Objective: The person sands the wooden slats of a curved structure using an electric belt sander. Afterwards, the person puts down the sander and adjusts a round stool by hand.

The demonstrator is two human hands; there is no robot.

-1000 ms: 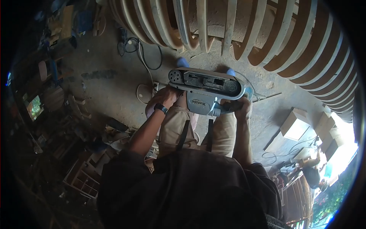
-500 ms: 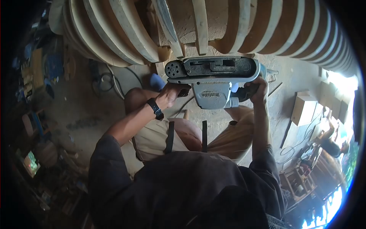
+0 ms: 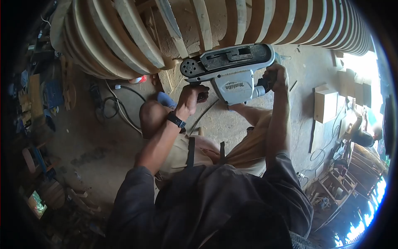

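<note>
Grey belt sander point(image 3: 234, 86), head view: located ahead of the left hand point(image 3: 191, 98) and right hand point(image 3: 280, 77), near curved wooden ribs point(image 3: 202, 23); contact with these cannot be determined. Long axis runs left-right, right end angled forward. Each hand is clamped around the grip at its own end.

The sander point(image 3: 233, 74) is positioned before the person, the left hand point(image 3: 192, 98) at its left end, the right hand point(image 3: 280, 78) at its right end. A row of ribs point(image 3: 202, 23) extends beyond it. Cables point(image 3: 120, 106) lie on the floor point(image 3: 99, 135) to the left; a box point(image 3: 325, 107) stands to the right.
</note>
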